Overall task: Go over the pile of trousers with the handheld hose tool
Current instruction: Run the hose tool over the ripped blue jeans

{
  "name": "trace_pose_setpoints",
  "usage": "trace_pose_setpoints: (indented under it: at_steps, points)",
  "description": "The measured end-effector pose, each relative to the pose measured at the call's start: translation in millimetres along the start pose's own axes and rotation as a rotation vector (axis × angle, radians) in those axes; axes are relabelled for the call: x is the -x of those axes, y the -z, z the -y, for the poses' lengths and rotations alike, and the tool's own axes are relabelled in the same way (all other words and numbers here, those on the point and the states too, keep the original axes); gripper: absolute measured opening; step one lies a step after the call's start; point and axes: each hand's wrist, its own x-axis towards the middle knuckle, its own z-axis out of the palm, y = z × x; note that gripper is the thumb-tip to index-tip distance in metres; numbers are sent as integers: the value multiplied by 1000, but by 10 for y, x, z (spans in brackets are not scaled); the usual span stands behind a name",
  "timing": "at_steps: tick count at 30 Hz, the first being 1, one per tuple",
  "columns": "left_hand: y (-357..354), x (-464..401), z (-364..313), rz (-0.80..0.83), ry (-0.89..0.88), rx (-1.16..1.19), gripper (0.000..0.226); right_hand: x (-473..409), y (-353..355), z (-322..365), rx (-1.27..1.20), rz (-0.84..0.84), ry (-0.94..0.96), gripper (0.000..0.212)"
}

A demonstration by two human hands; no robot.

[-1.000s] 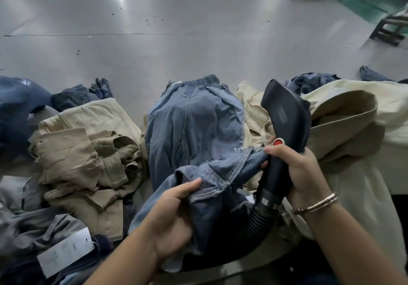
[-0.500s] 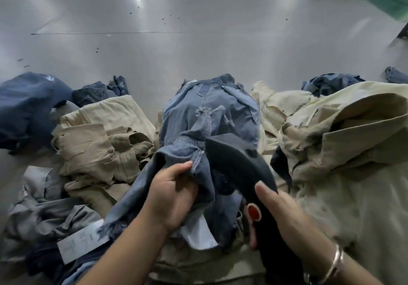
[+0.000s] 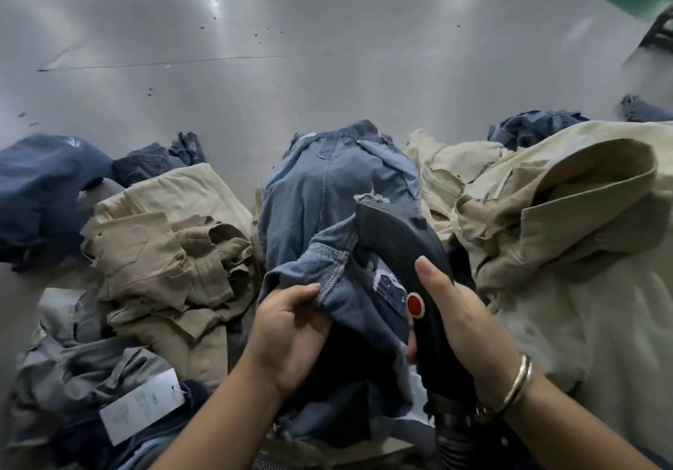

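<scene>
Two hands in view, both busy. Left hand (image 3: pixel 287 342) grips a bunched fold of the blue jeans (image 3: pixel 335 192), thumb on top at the stitched hem, fingers curled under the denim, forearm coming in from bottom centre. Right hand (image 3: pixel 455 320) wraps the handle of the black hose tool (image 3: pixel 397 240), index finger stretched straight along its upper side, other fingers curled round the grip; silver bracelet (image 3: pixel 520 382) on that wrist. Red button (image 3: pixel 415 305) on the handle sits just beside the right palm, uncovered. Tool head points away from the person and lies on the jeans, partly tucked under a denim fold; ribbed hose (image 3: pixel 455 444) leaves the handle at the bottom edge. Jeans lie mid-pile on a grey table (image 3: pixel 327 68), waistband at the far end. Khaki trousers (image 3: pixel 164 247) to the left, cream trousers (image 3: pixel 582 251) to the right, grey ones (image 3: pixel 73 360) at lower left, dark blue ones (image 3: pixel 40 192) far left. White tag (image 3: pixel 142 406) on the lower-left garments has small print, too blurred to read. No brand legible on the tool.
</scene>
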Motion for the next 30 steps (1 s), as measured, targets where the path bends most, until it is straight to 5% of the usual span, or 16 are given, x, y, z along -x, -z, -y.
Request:
trace_pose_setpoints:
  at_steps: [8, 16, 22, 30]
  points:
    - [50, -9, -98, 20, 11, 86, 35, 12, 245, 53, -195, -63, 67, 66]
    - [103, -18, -123, 113, 117, 72, 52, 225, -159, -70, 76, 230, -72, 55]
    - [83, 73, -52, 213, 174, 19, 52, -75, 12, 37, 38, -94, -73, 56]
    - [59, 40, -94, 182, 133, 73, 48, -144, 205, 1, -78, -86, -49, 68]
